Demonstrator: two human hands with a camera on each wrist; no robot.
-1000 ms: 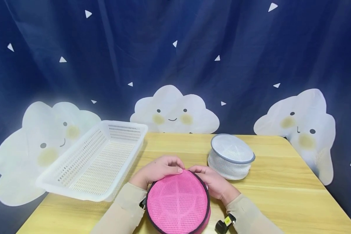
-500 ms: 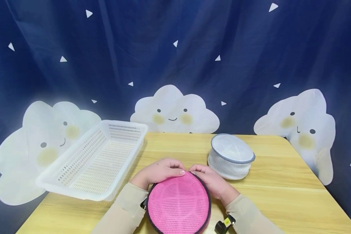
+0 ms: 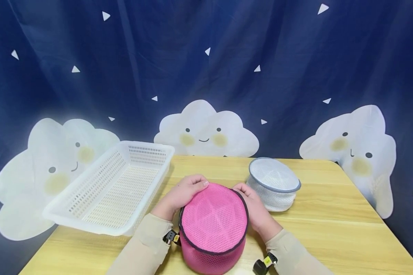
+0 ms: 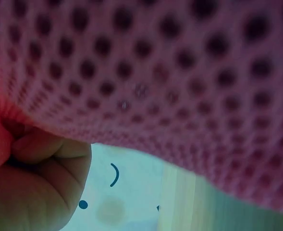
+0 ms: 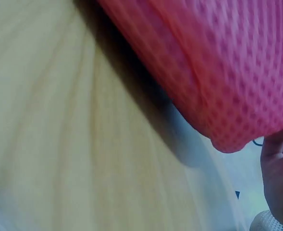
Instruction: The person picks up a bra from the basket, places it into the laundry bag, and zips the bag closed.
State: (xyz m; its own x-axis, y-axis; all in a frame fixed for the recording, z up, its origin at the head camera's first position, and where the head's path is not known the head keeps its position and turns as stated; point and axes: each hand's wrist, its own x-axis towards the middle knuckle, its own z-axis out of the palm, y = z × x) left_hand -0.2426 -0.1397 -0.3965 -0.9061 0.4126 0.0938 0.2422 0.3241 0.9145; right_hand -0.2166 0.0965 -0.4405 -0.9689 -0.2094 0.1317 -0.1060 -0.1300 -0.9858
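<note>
A round pink mesh laundry bag (image 3: 214, 223) with black trim stands between my hands at the front of the table, its top tilted toward me and its side wall showing. My left hand (image 3: 183, 195) grips its back left edge, thumb on top and fingers hidden behind. At the back right edge, my right hand (image 3: 256, 209) holds the bag, with the fingertips partly out of sight. Pink mesh (image 4: 146, 82) fills most of the left wrist view, where curled fingers (image 4: 47, 159) show below it. In the right wrist view the right hand (image 5: 281, 173) touches the bag's far end.
A white mesh laundry bag (image 3: 274, 183) with grey trim stands behind my right hand. To the left lies a white perforated plastic basket (image 3: 121, 198). Both rest on the wooden table (image 3: 337, 217), with a dark blue cloud-print curtain (image 3: 206, 49) behind.
The pink bag has tipped and risen at its back, so more of its side wall shows. My hands have moved apart along its rim, the left one slightly up and left.
</note>
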